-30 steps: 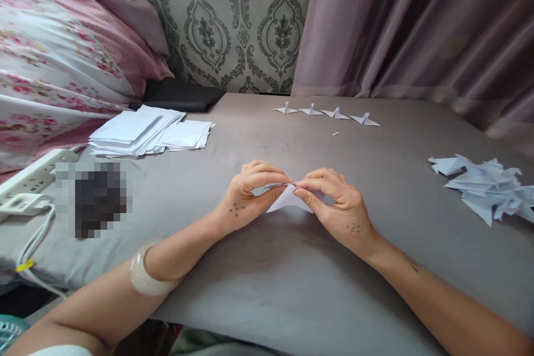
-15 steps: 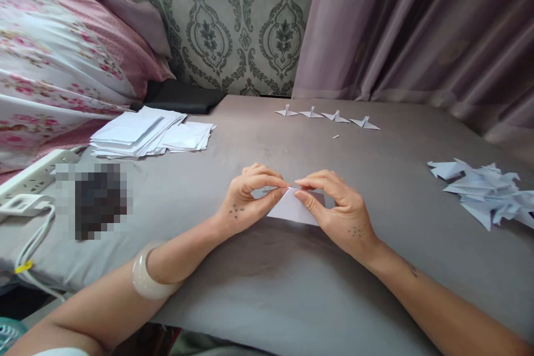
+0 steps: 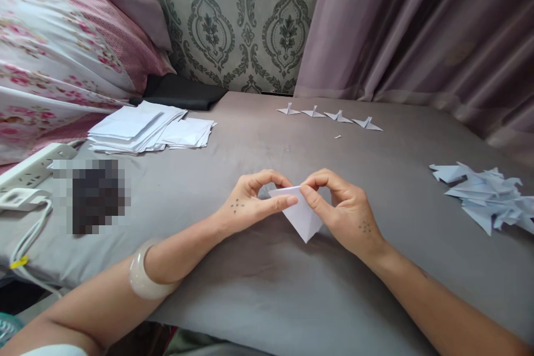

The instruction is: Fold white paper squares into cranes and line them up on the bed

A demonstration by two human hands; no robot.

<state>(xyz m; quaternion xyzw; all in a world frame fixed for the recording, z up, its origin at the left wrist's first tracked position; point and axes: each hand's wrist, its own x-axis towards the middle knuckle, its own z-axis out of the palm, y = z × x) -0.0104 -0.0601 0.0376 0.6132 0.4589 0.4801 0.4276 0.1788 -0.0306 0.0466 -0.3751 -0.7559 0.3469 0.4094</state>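
Observation:
A folded sheet of white paper [image 3: 303, 221] is held between my two hands above the grey cloth, one corner pointing down toward me. My left hand [image 3: 254, 200] pinches its left upper part, thumb lying across the front and fingers behind. At the top edge, the thumb and index finger of my right hand [image 3: 344, 206] grip the paper close to the left fingertips. The fingers hide part of the paper's upper edge and right side.
Folded paper cranes [image 3: 367, 123] stand in a row at the back, near a paper scrap [image 3: 337, 136]. More cranes are heaped [image 3: 486, 192] at right. Stacks of white paper [image 3: 125, 128] lie back left, with a power strip [image 3: 37, 164] and a blurred-out dark patch [image 3: 98, 197] nearer.
The paper has turned so that a corner now points down toward me instead of a straight edge. My left thumb has shifted across its front; both hands still grip it.

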